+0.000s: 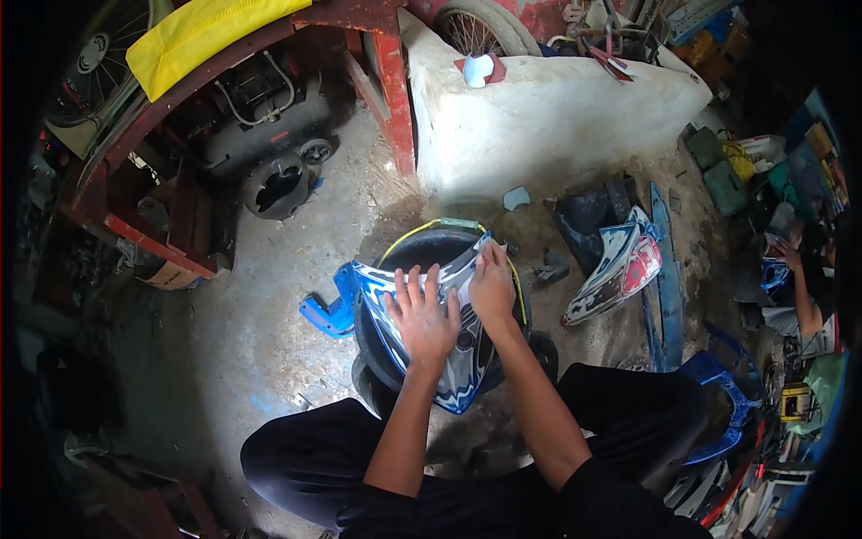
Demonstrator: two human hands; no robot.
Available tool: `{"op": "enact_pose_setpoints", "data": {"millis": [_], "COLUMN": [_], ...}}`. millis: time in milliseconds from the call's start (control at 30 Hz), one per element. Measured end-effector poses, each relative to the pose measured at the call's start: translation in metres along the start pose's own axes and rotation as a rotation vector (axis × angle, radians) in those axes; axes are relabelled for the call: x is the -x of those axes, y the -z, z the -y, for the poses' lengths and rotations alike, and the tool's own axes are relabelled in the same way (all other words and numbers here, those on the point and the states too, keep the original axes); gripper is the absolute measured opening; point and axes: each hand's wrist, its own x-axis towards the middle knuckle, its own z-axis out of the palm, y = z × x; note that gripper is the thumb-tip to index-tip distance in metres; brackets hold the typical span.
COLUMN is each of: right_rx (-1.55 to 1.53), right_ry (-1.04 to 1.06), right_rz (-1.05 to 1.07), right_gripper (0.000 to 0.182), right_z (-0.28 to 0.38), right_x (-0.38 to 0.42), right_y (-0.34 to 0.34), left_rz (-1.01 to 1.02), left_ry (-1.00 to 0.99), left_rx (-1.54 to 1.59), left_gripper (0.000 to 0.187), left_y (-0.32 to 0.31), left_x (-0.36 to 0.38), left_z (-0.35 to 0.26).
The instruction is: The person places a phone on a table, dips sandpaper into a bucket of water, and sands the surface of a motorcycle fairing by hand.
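A motorcycle fairing panel (460,370), blue, white and grey with worn graphics, lies across the top of a round black tub (368,337) between my knees. My left hand (420,316) rests flat on the panel's upper middle, fingers spread, gripping nothing. At the panel's upper right arm, my right hand (492,286) has its fingers curled closed over the edge. A small pale scrap shows by its fingertips; I cannot make out what it is. A yellow cord (415,235) runs round the tub's rim. Left of the tub lies a blue plastic part (330,310).
Another fairing piece (620,265), white, red and blue, leans by a black part on the right. A long blue strip (663,278) lies beside it. Ahead stands a low white wall (548,126). Red frame (400,99) at left. Another person's hand (790,251) is far right.
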Motion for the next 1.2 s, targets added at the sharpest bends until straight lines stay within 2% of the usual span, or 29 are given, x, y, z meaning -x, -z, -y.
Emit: {"op": "enact_pose_setpoints", "data": {"millis": [133, 167, 233, 267, 367, 500, 633, 700, 800, 900, 967, 1200], "right_rx": [0.064, 0.067, 0.067, -0.017, -0.003, 0.039, -0.017, -0.009, 0.037, 0.009, -0.001, 0.039], "right_ry": [0.023, 0.026, 0.105, 0.054, 0.010, 0.090, 0.070, 0.064, 0.042, 0.145, 0.138, 0.093], "right_rz": [0.051, 0.057, -0.072, -0.012, 0.048, 0.017, -0.008, -0.041, 0.039, -0.030, -0.047, 0.032], "right_gripper": [0.047, 0.047, 0.046, 0.045, 0.045, 0.045, 0.045, 0.045, 0.044, 0.044, 0.045, 0.044], "right_z": [0.002, -0.007, -0.016, -0.012, 0.003, -0.010, -0.018, -0.013, -0.006, -0.019, -0.024, -0.003], "right_x": [0.039, 0.033, 0.015, 0.003, 0.008, 0.034, -0.005, 0.010, 0.036, 0.010, 0.002, 0.027], "right_y": [0.012, 0.003, -0.007, -0.002, 0.011, 0.011, -0.004, -0.001, 0.013, 0.001, -0.003, 0.015], "left_rz": [0.022, 0.023, 0.004, 0.011, 0.013, 0.014, 0.020, 0.017, 0.002, 0.023, 0.023, -0.013], "left_ry": [0.017, 0.024, -0.002, 0.007, 0.005, 0.016, 0.006, 0.010, 0.004, -0.002, 0.008, 0.000], "left_rx": [-0.004, -0.004, 0.008, 0.015, 0.017, 0.004, 0.024, 0.022, 0.024, 0.023, 0.035, 0.019], "left_gripper": [0.051, 0.051, 0.051, 0.051, 0.051, 0.052, 0.052, 0.052, 0.052, 0.052, 0.052, 0.051], "left_y": [-0.003, -0.003, -0.002, 0.001, 0.000, -0.002, -0.001, -0.001, -0.001, -0.001, 0.002, -0.002], "left_x": [0.000, 0.000, 0.000, 0.000, 0.000, 0.001, 0.003, 0.000, -0.004, 0.000, 0.000, -0.001], "left_z": [0.001, 0.001, 0.001, 0.000, 0.001, 0.003, 0.003, 0.002, 0.003, 0.003, 0.001, 0.002]}}
